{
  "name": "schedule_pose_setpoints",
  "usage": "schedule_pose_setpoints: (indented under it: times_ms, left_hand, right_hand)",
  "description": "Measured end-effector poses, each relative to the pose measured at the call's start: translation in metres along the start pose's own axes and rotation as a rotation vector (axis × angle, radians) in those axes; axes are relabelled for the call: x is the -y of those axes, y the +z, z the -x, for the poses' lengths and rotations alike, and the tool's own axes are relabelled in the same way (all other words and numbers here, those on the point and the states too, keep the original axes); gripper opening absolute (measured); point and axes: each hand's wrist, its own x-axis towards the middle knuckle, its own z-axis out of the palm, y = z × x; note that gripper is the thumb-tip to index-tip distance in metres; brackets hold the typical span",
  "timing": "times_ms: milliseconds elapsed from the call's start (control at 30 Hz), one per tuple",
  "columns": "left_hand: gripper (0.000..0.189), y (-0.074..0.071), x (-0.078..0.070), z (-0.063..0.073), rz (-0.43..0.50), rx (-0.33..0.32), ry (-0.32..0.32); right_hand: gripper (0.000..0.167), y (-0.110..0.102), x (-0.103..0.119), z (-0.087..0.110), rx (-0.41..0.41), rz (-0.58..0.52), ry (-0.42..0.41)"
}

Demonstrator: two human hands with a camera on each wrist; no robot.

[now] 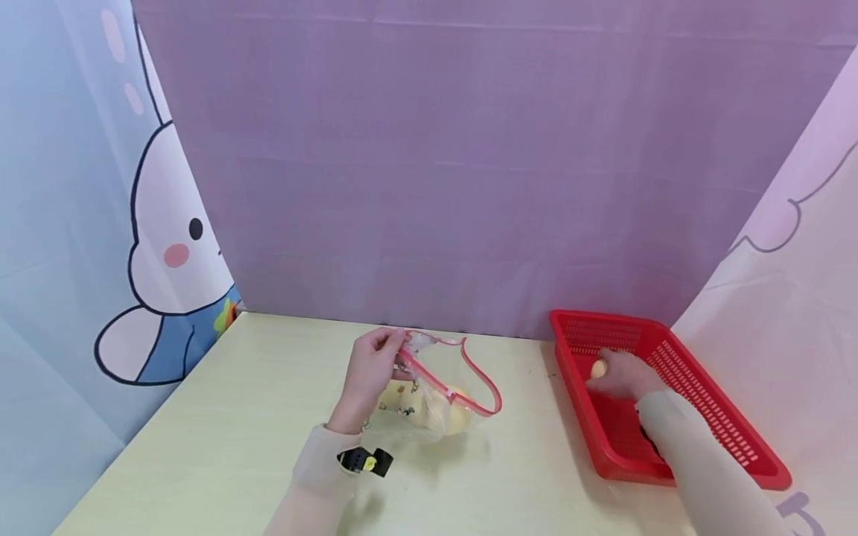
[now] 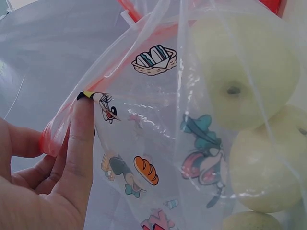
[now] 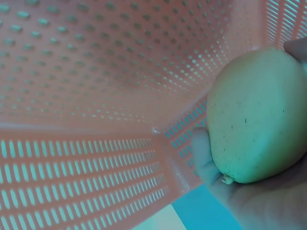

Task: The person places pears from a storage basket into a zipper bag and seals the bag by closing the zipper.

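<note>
My left hand [image 1: 371, 370] pinches the red zip edge of a clear zip bag [image 2: 129, 139] printed with cartoon figures, bread and a basket. The bag's mouth gapes toward the right, its red rim bent into a loop. Inside it lie several round pale-yellow fruits [image 2: 244, 72], with dark stem dimples on some. Over at the right, my right hand [image 1: 625, 374] is down inside a red plastic basket [image 1: 606, 447]. It grips a smooth, egg-shaped yellow fruit [image 3: 259, 115] with small dark specks and a stem nub, fingers and palm around its sides.
The basket has slotted walls and stands at the right side of the pale table [image 1: 221, 439]. A purple cloth [image 1: 429, 164] hangs behind the table. Printed curtains flank it, with a cartoon rabbit [image 1: 177, 223] on the left one.
</note>
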Motion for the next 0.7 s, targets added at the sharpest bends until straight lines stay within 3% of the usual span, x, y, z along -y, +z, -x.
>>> schedule_pose_setpoints:
  times_ms: [333,567,700]
  left_hand:
    - [0.028,-0.001,-0.002,0.001,-0.003,-0.006,-0.002]
    - [0.029,-0.001,-0.002,0.001,-0.004,-0.007,-0.002]
    - [0.028,-0.001,-0.002,0.000,-0.002,-0.010,0.000]
  right_hand:
    - [0.115,-0.018,0.015,0.007,-0.172,0.088,-0.051]
    - [0.091,-0.025,0.029,0.014,-0.293,0.117,-0.111]
    - [0.079,-0.031,0.039,0.019,-0.321,0.107,-0.140]
